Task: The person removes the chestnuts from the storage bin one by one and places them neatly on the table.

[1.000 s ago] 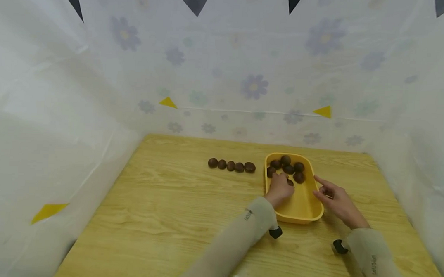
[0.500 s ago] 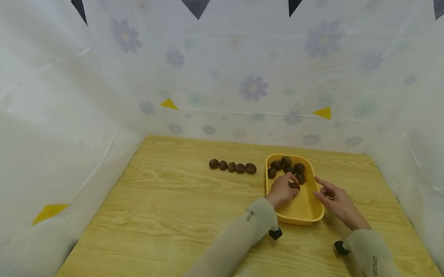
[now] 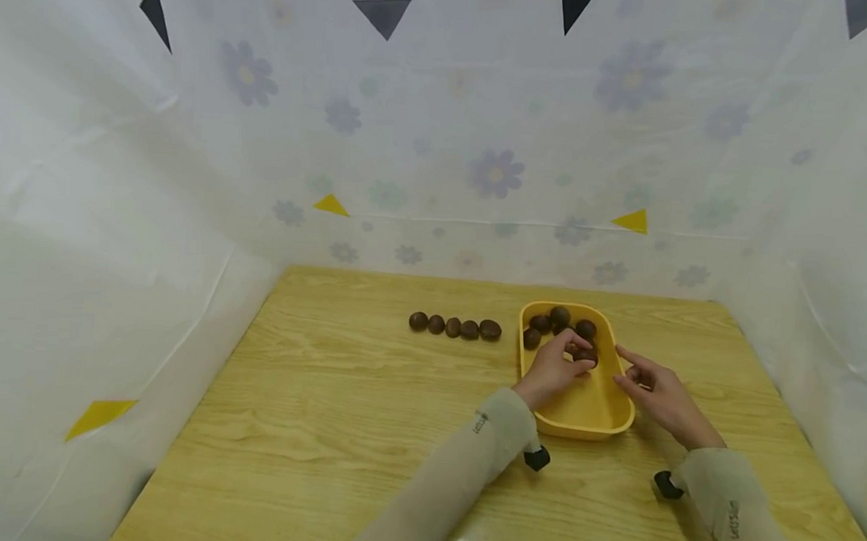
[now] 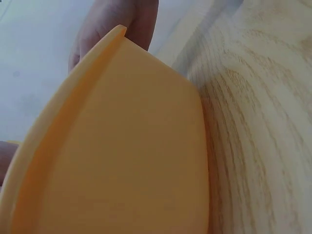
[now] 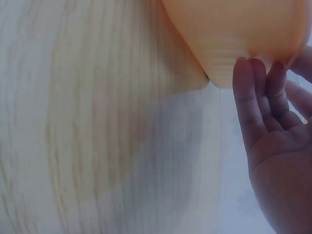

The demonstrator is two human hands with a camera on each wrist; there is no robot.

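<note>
Several dark brown chestnuts point(image 3: 560, 316) lie at the far end of a yellow tray point(image 3: 579, 431). My left hand point(image 3: 551, 371) reaches over the tray's left side, thumb and forefinger curved round a chestnut point(image 3: 587, 356) near the right wall; the fingers partly cover its neighbours. At the tray's right side, my right hand point(image 3: 666, 400) touches the rim. In the right wrist view its fingers point(image 5: 245, 92) lie fairly straight against the tray's outer wall. The tray wall point(image 4: 131, 146) fills the left wrist view and hides most of the left hand.
A row of several chestnuts point(image 3: 454, 327) lies on the wooden table point(image 3: 341, 396), left of the tray. White flowered sheeting point(image 3: 439, 142) hangs behind the table and along both sides.
My left hand has shifted slightly and its thumb and forefinger have spread more. The chestnut by its fingertips has moved right, toward the others. The right hand stays at the rim.
</note>
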